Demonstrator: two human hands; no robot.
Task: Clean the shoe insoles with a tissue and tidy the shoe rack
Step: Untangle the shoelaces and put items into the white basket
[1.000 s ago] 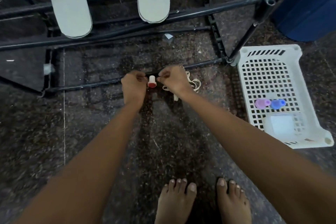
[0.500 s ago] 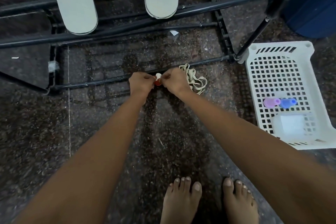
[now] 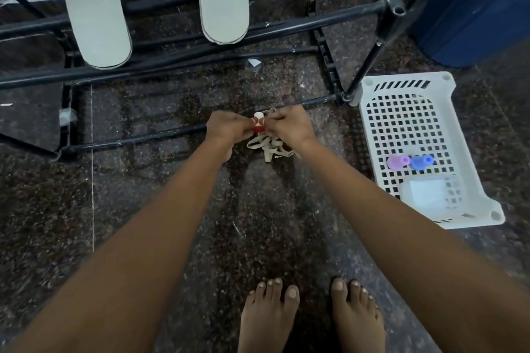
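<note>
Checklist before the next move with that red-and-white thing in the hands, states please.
1. Grip: left hand and right hand both pinch the small red-and-white object: ok.
2. Object closed: cannot tell.
3. Laces below the right hand, held or lying on the floor: cannot tell.
4. Room in the basket, far half bare: ok.
5. Both insoles rest on the rack: ok.
</note>
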